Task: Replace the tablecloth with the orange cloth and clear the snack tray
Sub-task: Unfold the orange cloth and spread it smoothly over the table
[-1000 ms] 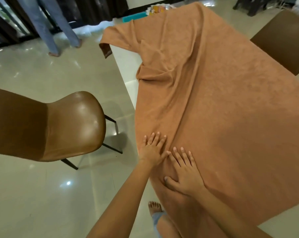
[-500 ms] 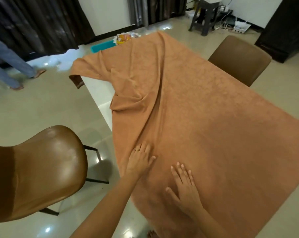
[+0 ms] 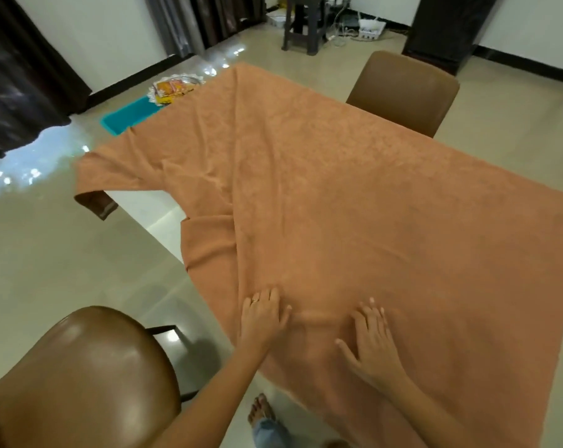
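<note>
Snack tray [image 3: 173, 88] half hidden behind orange cloth [image 3: 354, 205]

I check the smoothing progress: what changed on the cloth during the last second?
The left hand and right hand, close together before, slid apart across the orange cloth, both flat, holding nothing. The bare table edge and bunched fold stayed as they were.

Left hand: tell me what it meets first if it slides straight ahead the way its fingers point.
Most likely the bunched fold in the orange cloth, just beyond the left hand; past it lies the bare table strip, though depth is uncertain.
</note>
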Available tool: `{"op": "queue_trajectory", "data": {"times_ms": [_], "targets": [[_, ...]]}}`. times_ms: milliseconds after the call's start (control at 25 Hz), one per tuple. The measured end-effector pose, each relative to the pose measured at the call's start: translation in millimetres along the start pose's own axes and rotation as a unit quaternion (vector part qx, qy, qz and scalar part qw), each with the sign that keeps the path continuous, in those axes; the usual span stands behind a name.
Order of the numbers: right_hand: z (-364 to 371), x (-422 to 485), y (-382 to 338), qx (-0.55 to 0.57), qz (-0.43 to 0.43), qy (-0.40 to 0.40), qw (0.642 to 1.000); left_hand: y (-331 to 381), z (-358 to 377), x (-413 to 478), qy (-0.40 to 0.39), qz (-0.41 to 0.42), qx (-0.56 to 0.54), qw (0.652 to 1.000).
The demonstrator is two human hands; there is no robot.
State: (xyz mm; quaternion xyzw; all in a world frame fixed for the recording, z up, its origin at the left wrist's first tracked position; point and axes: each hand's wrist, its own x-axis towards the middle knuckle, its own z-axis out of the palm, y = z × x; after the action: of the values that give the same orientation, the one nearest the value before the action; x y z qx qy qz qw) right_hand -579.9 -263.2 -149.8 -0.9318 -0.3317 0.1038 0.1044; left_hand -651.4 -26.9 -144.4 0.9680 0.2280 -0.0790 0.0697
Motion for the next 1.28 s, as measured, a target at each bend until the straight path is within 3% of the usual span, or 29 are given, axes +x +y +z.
{"op": "queue_trajectory", "data": {"times_ms": [160, 360, 480, 600, 680, 800, 880, 960, 1000, 1080, 1160, 1280], "targets": [[14.7, 77.3, -90.4, 0.077, -0.022, 0.006, 0.997, -67.3, -29.2, 53.2, 0.025, -0.013, -0.083, 0.996], [49.7, 83.5, -142.2, 0.016, -0.019, -0.034, 0.999, -157.0, -29.6, 55.8, -0.082, -0.019, -0.062, 0.995], [46.2, 75.9, -146.1, -0.013, -0.013, -0.011, 1.0, -173.3, -26.7, 43.2, -0.07, -0.012, -0.047, 0.996], [33.2, 101.0, -162.8, -0.036, 0.046, -0.031, 0.998, -175.1, -28.3, 38.5, -0.026, -0.004, -0.025, 0.999], [27.8, 130.8, -181.7, 0.008, 0.054, -0.035, 0.998, -173.4, -27.3, 34.9, -0.022, -0.002, -0.002, 1.0], [21.0, 180.7, -211.3, 0.092, -0.052, -0.037, 0.994, -173.9, -26.5, 33.6, -0.019, -0.021, -0.031, 0.999], [21.1, 210.2, -231.9, 0.096, -0.115, -0.068, 0.986, -185.8, -32.2, 45.6, 0.061, -0.078, -0.139, 0.985], [29.5, 228.9, -250.1, 0.083, -0.135, -0.102, 0.982, -206.7, -41.1, 66.7, 0.119, -0.21, -0.285, 0.928], [36.3, 232.5, -257.3, 0.066, -0.141, -0.113, 0.981, -221.1, -46.7, 79.6, 0.111, -0.295, -0.365, 0.876], [51.9, 232.1, -266.3, 0.015, -0.151, -0.119, 0.981, -252.5, -52.3, 103.6, 0.042, -0.423, -0.523, 0.738], [62.5, 226.9, -270.9, -0.033, -0.153, -0.105, 0.982, -278.9, -54.2, 122.3, -0.012, -0.46, -0.626, 0.63], [64.2, 224.6, -268.8, -0.023, -0.153, -0.092, 0.984, -308.5, -53.7, 143.5, -0.048, -0.453, -0.69, 0.563]]}}
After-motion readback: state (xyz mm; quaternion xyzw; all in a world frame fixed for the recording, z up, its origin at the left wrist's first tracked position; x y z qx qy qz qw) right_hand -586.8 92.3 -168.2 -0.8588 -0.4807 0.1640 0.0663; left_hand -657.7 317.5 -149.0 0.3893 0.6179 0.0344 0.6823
